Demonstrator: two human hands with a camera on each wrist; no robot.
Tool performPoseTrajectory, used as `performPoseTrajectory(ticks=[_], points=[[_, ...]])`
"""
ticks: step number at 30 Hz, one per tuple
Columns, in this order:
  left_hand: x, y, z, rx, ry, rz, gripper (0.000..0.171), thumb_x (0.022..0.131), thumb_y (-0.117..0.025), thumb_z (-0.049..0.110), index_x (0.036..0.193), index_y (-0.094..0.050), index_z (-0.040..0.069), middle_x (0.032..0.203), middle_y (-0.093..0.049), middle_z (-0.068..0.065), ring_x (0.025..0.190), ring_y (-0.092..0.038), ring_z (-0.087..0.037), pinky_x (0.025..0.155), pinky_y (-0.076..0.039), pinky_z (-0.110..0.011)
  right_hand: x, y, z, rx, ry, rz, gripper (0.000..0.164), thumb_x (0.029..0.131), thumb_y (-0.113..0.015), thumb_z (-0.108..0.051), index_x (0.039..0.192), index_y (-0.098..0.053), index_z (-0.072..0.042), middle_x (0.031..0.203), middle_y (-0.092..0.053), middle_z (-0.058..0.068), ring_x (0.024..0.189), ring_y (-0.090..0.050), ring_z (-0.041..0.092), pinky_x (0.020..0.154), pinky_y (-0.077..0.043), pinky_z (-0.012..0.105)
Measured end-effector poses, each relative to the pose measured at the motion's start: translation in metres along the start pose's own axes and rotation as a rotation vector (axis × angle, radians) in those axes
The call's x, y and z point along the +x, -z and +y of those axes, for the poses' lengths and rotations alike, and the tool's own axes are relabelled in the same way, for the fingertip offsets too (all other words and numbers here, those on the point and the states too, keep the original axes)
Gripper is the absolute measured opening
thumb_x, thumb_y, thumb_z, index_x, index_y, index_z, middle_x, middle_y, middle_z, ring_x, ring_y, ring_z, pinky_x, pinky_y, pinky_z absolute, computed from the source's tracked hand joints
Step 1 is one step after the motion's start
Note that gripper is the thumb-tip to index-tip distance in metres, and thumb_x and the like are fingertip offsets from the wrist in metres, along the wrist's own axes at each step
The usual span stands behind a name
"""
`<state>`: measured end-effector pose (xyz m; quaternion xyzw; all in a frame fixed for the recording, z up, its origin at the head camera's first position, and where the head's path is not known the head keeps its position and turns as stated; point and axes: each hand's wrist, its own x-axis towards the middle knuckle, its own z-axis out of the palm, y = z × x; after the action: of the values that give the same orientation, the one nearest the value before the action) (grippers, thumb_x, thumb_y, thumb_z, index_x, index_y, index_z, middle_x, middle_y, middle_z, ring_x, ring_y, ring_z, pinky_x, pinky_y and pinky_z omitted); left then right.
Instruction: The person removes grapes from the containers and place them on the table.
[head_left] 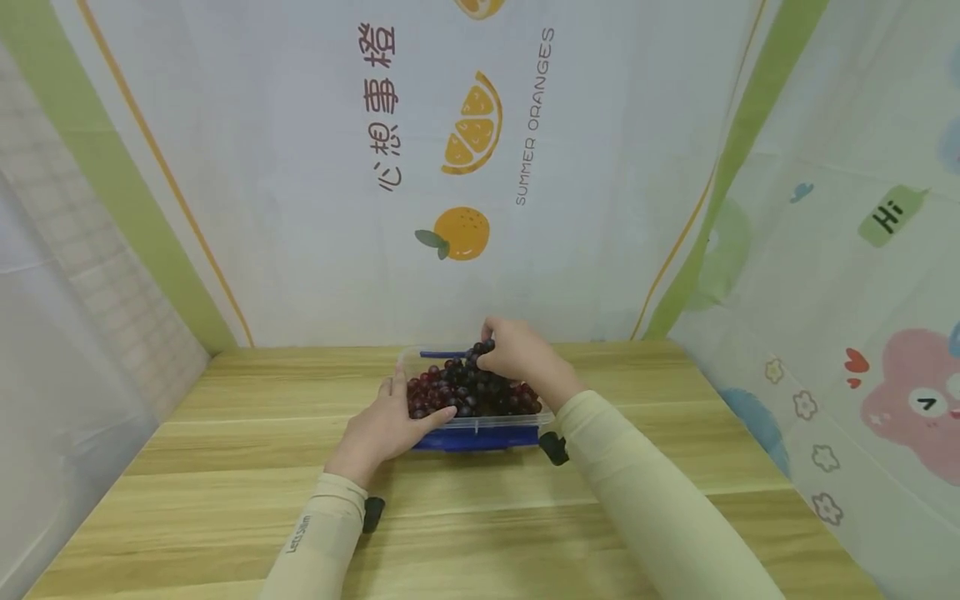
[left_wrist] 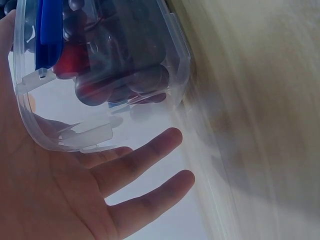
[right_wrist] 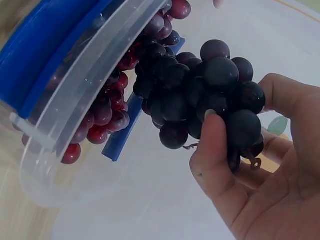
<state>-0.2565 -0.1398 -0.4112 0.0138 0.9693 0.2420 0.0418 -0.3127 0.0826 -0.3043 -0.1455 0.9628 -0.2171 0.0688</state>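
Observation:
A clear plastic food container [head_left: 472, 422] with blue latches stands on the table, filled with dark red grapes [head_left: 427, 390] and a blackish bunch. At its front left corner rests my left hand [head_left: 382, 427], thumb along the front rim, other fingers by the left side. In the left wrist view, two fingers of that hand [left_wrist: 55, 190] stretch out straight under the container's corner. My right hand [head_left: 525, 354] pinches the bunch of black grapes [right_wrist: 175, 107] between thumb and fingers. The bunch is tilted up at the container's rear, its lower part against the other grapes.
The container stands on a wood-grain table [head_left: 240, 467]. Behind it hangs a white cloth [head_left: 315, 250] printed with oranges, and another printed cloth [head_left: 810, 333] hangs on the right. Black wrist devices [head_left: 553, 448] sit under both sleeves.

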Motion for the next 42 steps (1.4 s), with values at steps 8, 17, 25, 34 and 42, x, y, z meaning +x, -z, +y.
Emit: performPoseTrajectory(ticks=[8, 17, 25, 34, 42], points=[[-0.001, 0.000, 0.000, -0.003, 0.002, -0.003, 0.139, 0.081, -0.045, 0.100, 0.171, 0.008, 0.009, 0.176, -0.014, -0.030, 0.111, -0.073, -0.047, 0.055, -0.053, -0.039, -0.002, 0.003, -0.001, 0.013, -0.018, 0.004, 0.031, 0.099, -0.075, -0.023, 0.124, -0.061, -0.011, 0.095, -0.066, 0.008, 0.069, -0.056, 0.019, 0.061, -0.047, 0.032], [-0.002, 0.001, 0.001, -0.011, 0.003, -0.002, 0.139, 0.082, -0.047, 0.099, 0.171, 0.007, 0.009, 0.176, -0.014, -0.031, 0.115, -0.071, -0.049, 0.055, -0.053, -0.040, -0.001, 0.012, -0.001, 0.027, -0.022, -0.001, 0.028, 0.100, -0.072, -0.022, 0.122, -0.060, -0.010, 0.089, -0.062, 0.008, 0.060, -0.054, 0.018, 0.052, -0.050, 0.030], [-0.001, 0.002, 0.001, -0.003, 0.000, 0.004, 0.138, 0.082, -0.046, 0.099, 0.171, 0.007, 0.008, 0.175, -0.015, -0.032, 0.125, -0.066, -0.053, 0.063, -0.058, -0.045, 0.015, 0.025, 0.010, 0.052, -0.082, -0.035, 0.023, 0.099, -0.072, -0.020, 0.114, -0.059, -0.008, 0.107, -0.061, 0.011, 0.071, -0.060, 0.021, 0.051, -0.060, 0.032], [-0.001, 0.001, 0.000, -0.001, -0.003, 0.004, 0.139, 0.081, -0.045, 0.100, 0.171, 0.007, 0.007, 0.175, -0.014, -0.032, 0.131, -0.062, -0.055, 0.068, -0.060, -0.049, 0.024, 0.047, 0.019, 0.081, -0.119, -0.134, 0.011, 0.102, -0.062, -0.017, 0.104, -0.059, -0.007, 0.102, -0.062, 0.010, 0.063, -0.069, 0.021, 0.073, -0.068, 0.044], [-0.002, 0.000, 0.001, -0.003, -0.001, -0.002, 0.139, 0.081, -0.045, 0.100, 0.171, 0.008, 0.008, 0.175, -0.013, -0.032, 0.125, -0.066, -0.053, 0.058, -0.055, -0.042, 0.020, 0.063, 0.035, 0.158, -0.200, -0.194, 0.017, 0.103, -0.060, -0.018, 0.113, -0.067, -0.006, 0.124, -0.063, 0.012, 0.094, -0.068, 0.027, 0.077, -0.068, 0.042]])
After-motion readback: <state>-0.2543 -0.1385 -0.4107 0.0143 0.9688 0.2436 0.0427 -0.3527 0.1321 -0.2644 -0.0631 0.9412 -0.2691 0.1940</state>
